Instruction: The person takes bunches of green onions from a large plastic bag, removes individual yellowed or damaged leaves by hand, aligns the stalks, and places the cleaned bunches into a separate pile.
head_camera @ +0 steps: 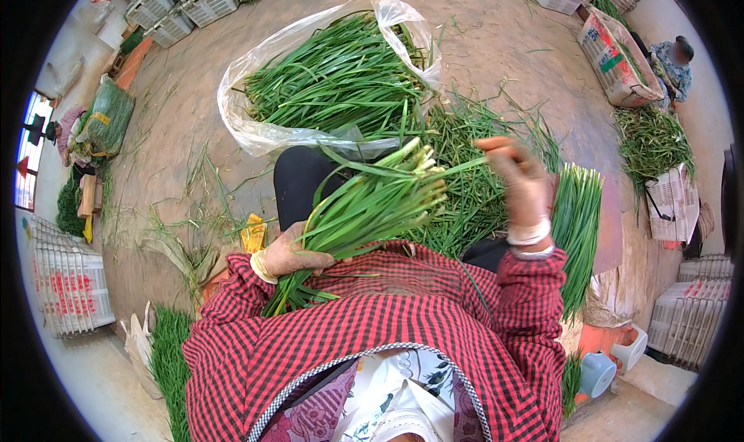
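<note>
My left hand (292,253), in a thin glove, is closed around a bunch of garlic chives (372,203) above my lap. The pale stem ends point up and to the right, while leaf tips hang below the hand. My gloved right hand (520,180) is blurred, to the right of the stem ends. A single green strand (465,166) runs from the bunch to its fingers, which appear to pinch it. Under and behind the bunch lies a heap of loose trimmed leaves (471,209). By my right forearm rests a neat bundle of chives (578,227), pale ends away from me.
In front sits a clear plastic bag (244,131) filled with chives (337,81). A yellow packet (254,234) lies by my left wrist. Plastic crates (72,291) line the walls. Two people work farther off, one beside a large crate (622,64). Plastic stools (597,374) stand at right.
</note>
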The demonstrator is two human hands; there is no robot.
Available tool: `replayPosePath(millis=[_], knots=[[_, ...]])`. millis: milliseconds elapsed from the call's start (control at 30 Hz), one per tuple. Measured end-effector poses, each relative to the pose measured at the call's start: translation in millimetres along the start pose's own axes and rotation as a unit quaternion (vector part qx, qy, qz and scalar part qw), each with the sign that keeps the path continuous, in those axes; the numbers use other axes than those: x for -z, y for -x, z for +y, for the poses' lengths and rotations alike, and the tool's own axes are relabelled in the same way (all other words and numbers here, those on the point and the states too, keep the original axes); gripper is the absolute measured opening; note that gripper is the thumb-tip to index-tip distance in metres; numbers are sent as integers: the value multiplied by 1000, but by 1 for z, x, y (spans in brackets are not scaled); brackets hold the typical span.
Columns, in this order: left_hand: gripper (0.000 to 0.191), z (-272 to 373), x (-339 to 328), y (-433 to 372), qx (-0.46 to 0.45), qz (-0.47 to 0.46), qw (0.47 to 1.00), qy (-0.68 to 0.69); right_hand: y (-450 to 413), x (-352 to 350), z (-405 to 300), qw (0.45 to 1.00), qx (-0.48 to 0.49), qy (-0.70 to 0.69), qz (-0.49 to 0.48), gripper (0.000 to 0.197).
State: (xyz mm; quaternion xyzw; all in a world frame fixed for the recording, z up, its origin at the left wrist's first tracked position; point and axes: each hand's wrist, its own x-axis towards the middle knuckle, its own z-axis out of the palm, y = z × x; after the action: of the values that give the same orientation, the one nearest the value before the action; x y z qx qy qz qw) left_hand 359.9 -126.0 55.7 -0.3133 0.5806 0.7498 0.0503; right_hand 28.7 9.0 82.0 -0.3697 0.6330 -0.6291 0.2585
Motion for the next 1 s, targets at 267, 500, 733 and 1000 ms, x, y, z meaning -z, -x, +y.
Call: replayPosePath(millis=[267,500,733,1000], knots=[[42,3,-8,-4,-109,94,985,-92,-16,64,36,923,227,252,182,24],[35,1,-14,-8,-159,112,959,-205,19,-30,14,915,271,236,-183,22],[58,4,-8,-11,-318,210,812,-442,35,-34,15,957,205,87,-187,19],[85,12,-8,-5,-293,207,738,-571,47,-27,20,966,206,131,-81,12]])
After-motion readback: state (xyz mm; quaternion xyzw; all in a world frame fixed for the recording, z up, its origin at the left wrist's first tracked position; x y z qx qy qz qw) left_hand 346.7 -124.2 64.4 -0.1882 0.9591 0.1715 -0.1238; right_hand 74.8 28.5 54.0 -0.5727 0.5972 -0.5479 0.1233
